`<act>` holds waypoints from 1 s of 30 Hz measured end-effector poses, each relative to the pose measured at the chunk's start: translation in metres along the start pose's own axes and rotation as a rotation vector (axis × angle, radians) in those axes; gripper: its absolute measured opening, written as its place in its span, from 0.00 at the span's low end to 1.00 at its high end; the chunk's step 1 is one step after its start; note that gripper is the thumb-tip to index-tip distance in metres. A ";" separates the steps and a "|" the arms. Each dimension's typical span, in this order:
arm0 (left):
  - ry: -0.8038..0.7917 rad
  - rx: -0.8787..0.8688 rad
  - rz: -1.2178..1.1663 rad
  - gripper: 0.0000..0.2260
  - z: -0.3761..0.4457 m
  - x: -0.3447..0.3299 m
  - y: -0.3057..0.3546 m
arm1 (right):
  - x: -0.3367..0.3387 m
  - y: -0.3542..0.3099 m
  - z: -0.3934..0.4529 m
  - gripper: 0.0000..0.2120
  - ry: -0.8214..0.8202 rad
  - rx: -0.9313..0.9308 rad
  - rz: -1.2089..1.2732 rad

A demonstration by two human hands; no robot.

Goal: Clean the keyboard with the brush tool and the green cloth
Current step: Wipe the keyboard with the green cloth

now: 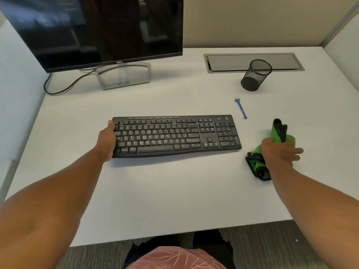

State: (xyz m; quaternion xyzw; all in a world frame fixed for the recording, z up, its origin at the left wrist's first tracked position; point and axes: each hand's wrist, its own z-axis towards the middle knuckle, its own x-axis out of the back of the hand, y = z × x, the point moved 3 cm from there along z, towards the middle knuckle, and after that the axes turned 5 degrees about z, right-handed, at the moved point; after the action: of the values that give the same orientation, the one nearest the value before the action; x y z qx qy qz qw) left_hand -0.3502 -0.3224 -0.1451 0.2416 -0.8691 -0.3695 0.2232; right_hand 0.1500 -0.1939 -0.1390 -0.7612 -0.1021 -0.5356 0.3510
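- Head view: one black keyboard [175, 135] lies flat near the middle of the white bench [155, 191], its long side running parallel to the near edge.
- The left hand [107, 139] grips the keyboard's left end, thumb on the upper left corner, fingers wrapped over the left edge.
- The right hand [277, 153] is to the right of the keyboard, apart from it; thumb and forefinger pinch the green cloth [276, 135] together with a black brush tool [280, 130], while the other fingers spread out straight towards the right edge.
- The brush tool stands up out of the cloth, bristle end uppermost; the cloth's lower folds, with dark trim, hang below the hand and reach the bench.
- One small blue pry tool [240, 108] lies on the bench just beyond the keyboard's right far corner, between the keyboard and the mesh cup.
- One black mesh pen cup [255, 75] stands towards the far right, in front of one metal cable hatch [252, 62] set into the bench.
- One dark monitor [93, 30] on a silver stand [124, 75] fills the far left corner; one cable [64, 88] loops from it along the left edge.
- Nothing lies on the keys apart from the left hand.
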 end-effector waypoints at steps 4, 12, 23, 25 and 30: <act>0.006 0.009 -0.022 0.18 0.001 -0.003 0.002 | -0.024 -0.008 -0.030 0.26 -0.010 0.288 -0.052; 0.071 -0.025 -0.024 0.17 0.003 0.020 0.034 | -0.046 -0.022 -0.062 0.26 -0.068 0.598 0.089; 0.069 -0.042 -0.069 0.16 -0.015 0.005 0.066 | -0.068 -0.042 -0.124 0.20 -0.068 0.776 0.126; 0.069 -0.053 -0.076 0.16 -0.018 0.000 0.073 | -0.079 -0.050 -0.142 0.19 -0.163 0.950 0.104; 0.059 -0.052 -0.058 0.16 -0.026 -0.018 0.085 | -0.080 -0.078 -0.154 0.13 -0.089 1.221 0.199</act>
State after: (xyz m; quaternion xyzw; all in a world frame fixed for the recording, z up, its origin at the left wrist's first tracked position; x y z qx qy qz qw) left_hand -0.3436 -0.2739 -0.0690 0.2716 -0.8449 -0.3910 0.2442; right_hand -0.0384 -0.2182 -0.1490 -0.4504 -0.3334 -0.3129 0.7669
